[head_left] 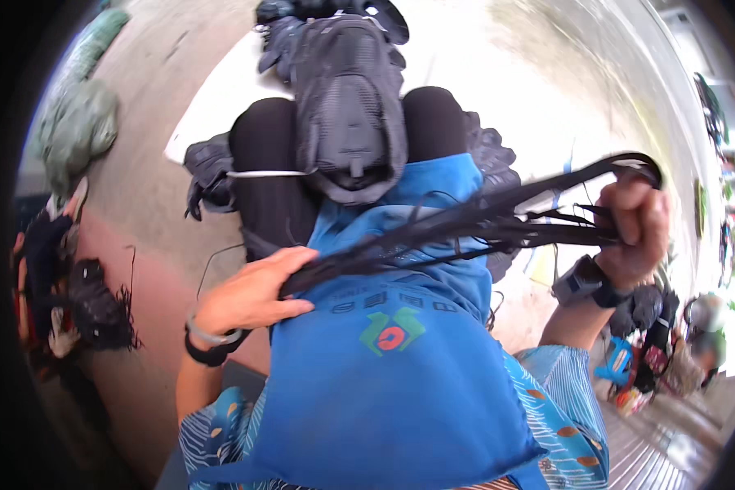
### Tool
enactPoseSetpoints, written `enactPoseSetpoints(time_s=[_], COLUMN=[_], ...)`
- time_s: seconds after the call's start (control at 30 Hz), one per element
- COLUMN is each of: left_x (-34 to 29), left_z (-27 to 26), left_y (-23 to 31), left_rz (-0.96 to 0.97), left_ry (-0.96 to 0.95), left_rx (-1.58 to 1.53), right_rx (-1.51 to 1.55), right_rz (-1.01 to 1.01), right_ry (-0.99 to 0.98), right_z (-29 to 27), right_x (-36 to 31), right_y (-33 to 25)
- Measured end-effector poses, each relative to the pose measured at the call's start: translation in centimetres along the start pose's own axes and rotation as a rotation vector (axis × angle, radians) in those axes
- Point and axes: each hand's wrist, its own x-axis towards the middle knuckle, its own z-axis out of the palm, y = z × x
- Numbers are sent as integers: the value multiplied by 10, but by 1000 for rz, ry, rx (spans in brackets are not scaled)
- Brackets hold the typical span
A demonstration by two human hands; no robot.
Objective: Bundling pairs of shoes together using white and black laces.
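A bundle of thin black straps (441, 224) stretches across my lap between my hands. My left hand (249, 294) is closed on its lower left end, thumb and fingers around the strands. Raised higher on the right, my right hand (639, 220) grips the other end, where the straps loop over the fist; this hand is slightly blurred. Some loose thin strands hang off the bundle near the right hand. Beyond my lap, a dark grey backpack (347, 106) lies between my knees, touched by neither hand.
A blue apron (392, 408) covers my lap. More black bags (208, 167) lie around my legs on a white sheet (200, 106). Green sacks (77, 131) stand far left. Another person (37, 253) is at the left beside a dark bag (98, 302). Mixed items (645, 327) lie at right.
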Motion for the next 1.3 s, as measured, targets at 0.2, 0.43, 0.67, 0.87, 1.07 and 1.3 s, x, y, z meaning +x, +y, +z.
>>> enactPoseSetpoints(time_s=[0.2,0.43,0.67,0.87,1.07,1.3], left_x=[29,84,99,113,147,141], left_z=[-46,-39,-33,-9,26,38], left_y=[40,95,70,62,71,43], left_rz=[245,24,39,-4,212,129], left_ry=[381,6,177,119,-38,-143], left_rx=[-98,-644,-596,-453,171,199], right_rx=[-285,-339,-640,-163,48,-652], right_rz=[303,-62,141,391,374,336], right_ry=[-852,-708,-803,-90,124,452], right_z=[52,74,-4,-89,-117,-219], right_x=[16,20,21,7,6,17], right_y=[8,36,26,11,19,29])
